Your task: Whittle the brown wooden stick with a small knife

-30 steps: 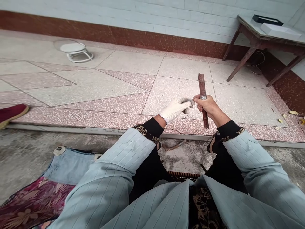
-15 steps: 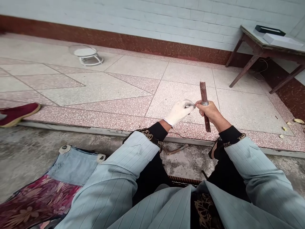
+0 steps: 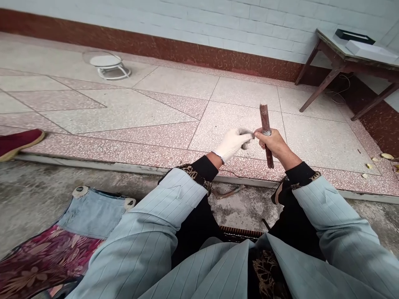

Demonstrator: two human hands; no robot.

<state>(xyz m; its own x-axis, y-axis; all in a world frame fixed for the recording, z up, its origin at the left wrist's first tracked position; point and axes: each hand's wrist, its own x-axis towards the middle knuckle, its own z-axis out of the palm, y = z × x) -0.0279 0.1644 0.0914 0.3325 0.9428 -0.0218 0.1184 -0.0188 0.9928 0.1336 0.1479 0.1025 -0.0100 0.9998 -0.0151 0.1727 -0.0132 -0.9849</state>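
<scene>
**Above the tiled floor (image 3: 174,110), your right hand (image 3: 273,142) grips a brown stick (image 3: 264,117)**

Over the pale and pink tiles ahead of you, the stick stands nearly upright, its top end leaning slightly to the left. Your bare right hand grasps it around the middle, and a silvery band (image 3: 267,133) circles it where your thumb lies. Your left hand (image 3: 232,144), in a white glove with greyish fingertips, meets your right thumb and forefinger just left of the stick. Its fingers are bent together there; whether they pinch something thin, you cannot tell at this size.

Below your hands, on the rough concrete (image 3: 249,209) between your knees, lies a bent piece of wood (image 3: 230,192). To your left, a cloth (image 3: 67,253) of denim and purple floral fabric is spread on the concrete, and a dark red shoe (image 3: 20,142) shows at the edge of view. Farther off, a low white stool (image 3: 107,62) stands on the tiles. At the far right, by the wall, a worktop (image 3: 332,39) carries a black box (image 3: 355,36) and a white box (image 3: 370,50). A few yellowish scraps (image 3: 387,156) lie on the floor nearer you.
</scene>
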